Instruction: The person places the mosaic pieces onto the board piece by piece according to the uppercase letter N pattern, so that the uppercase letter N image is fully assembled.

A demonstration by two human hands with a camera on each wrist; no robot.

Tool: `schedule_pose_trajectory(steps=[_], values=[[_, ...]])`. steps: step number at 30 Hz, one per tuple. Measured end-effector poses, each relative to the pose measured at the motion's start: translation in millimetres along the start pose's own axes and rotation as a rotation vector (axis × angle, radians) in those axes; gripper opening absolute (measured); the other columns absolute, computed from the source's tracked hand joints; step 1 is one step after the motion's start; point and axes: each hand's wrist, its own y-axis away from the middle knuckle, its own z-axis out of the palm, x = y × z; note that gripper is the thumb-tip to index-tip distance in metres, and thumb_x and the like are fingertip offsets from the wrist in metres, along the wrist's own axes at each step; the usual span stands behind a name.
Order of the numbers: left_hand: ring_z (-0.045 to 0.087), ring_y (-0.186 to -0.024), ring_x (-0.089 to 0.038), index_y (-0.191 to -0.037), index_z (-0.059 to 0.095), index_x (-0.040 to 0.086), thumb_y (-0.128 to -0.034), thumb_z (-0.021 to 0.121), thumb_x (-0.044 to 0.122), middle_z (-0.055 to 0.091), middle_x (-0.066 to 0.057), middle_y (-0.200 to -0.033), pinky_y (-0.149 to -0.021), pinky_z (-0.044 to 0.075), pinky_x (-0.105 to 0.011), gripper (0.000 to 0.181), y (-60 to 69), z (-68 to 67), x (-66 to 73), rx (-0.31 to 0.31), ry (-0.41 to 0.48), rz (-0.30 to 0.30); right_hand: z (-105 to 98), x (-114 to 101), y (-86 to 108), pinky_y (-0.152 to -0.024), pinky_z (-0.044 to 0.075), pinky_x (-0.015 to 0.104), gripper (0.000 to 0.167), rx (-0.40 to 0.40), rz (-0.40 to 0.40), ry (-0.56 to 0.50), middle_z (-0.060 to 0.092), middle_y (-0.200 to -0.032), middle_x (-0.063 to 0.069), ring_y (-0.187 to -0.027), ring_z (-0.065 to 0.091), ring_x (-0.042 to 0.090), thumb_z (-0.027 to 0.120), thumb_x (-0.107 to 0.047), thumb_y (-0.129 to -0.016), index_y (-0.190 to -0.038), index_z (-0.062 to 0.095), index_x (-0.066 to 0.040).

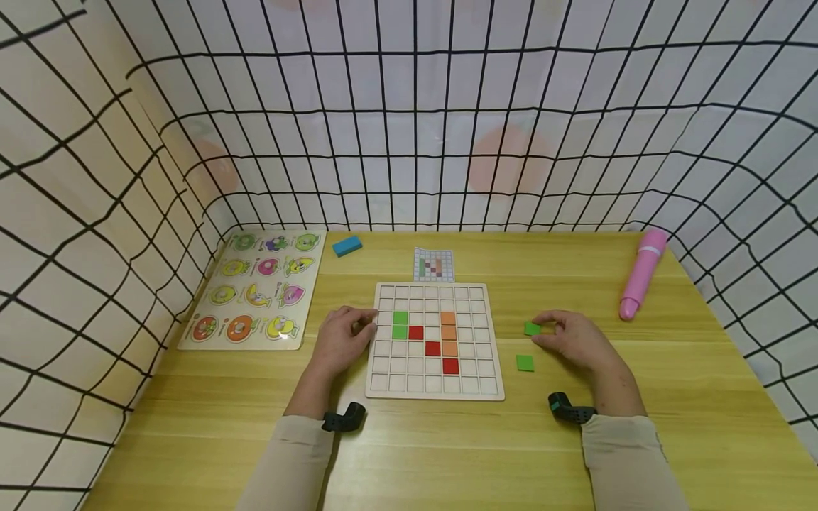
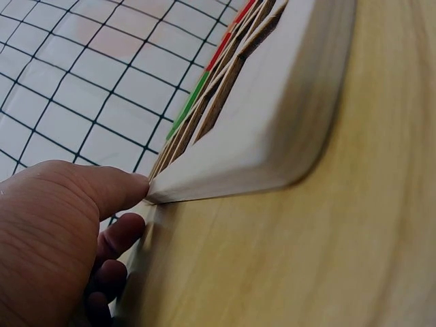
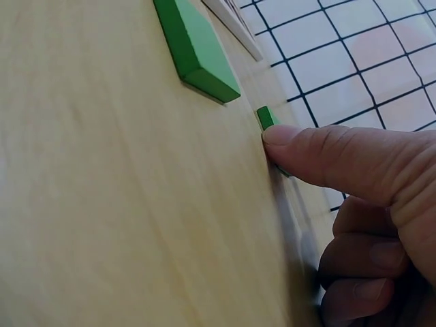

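Note:
A wooden grid board (image 1: 434,392) lies flat on the table, with green tiles (image 1: 400,325), orange tiles (image 1: 449,333) and red tiles (image 1: 432,348) in some of its squares. At the board's left edge rests my left hand (image 1: 339,344); its thumb (image 2: 119,191) touches the side there. To the right of the board, my right hand (image 1: 575,341) pinches a loose green tile (image 1: 530,328) at the table surface, between thumb and forefinger. Nearer to me lies a second loose green tile (image 1: 525,363), also seen in the right wrist view. The right forefinger is hidden in that view.
A small printed pattern card (image 1: 434,265) lies just behind the board. At the back left are a fruit picture puzzle (image 1: 255,287) and a blue block (image 1: 347,246). A pink pen-shaped object (image 1: 642,275) lies at the right. Black-lined walls (image 1: 434,128) enclose the table (image 1: 447,454).

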Motion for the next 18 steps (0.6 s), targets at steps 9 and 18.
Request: schedule_pose_trajectory(steps=[9, 18], values=[[0.054, -0.099, -0.023, -0.125, 0.074, 0.018, -0.0961, 0.069, 0.026, 0.07, -0.004, -0.106, -0.086, 0.039, -0.038, 0.03, -0.1, 0.4, 0.4, -0.002, -0.002, 0.0, 1.6, 1.2, -0.7, -0.067, 0.034, 0.033, 0.042, 0.006, -0.003, -0.004, 0.044, -0.075, 0.002, -0.069, 0.042, 0.019, 0.07, -0.029, -0.095, -0.131, 0.064, -0.007], [0.053, -0.099, -0.024, -0.125, 0.074, 0.017, -0.0963, 0.069, 0.026, 0.069, -0.004, -0.106, -0.086, 0.039, -0.038, 0.031, 0.2, -0.4, 2.3, -0.003, 0.004, -0.013, 1.4, -9.9, -1.0, -0.068, 0.037, 0.033, 0.045, 0.019, -0.017, -0.012, 0.047, -0.078, 0.002, -0.073, 0.046, 0.02, 0.07, -0.036, -0.095, -0.132, 0.065, -0.012]])
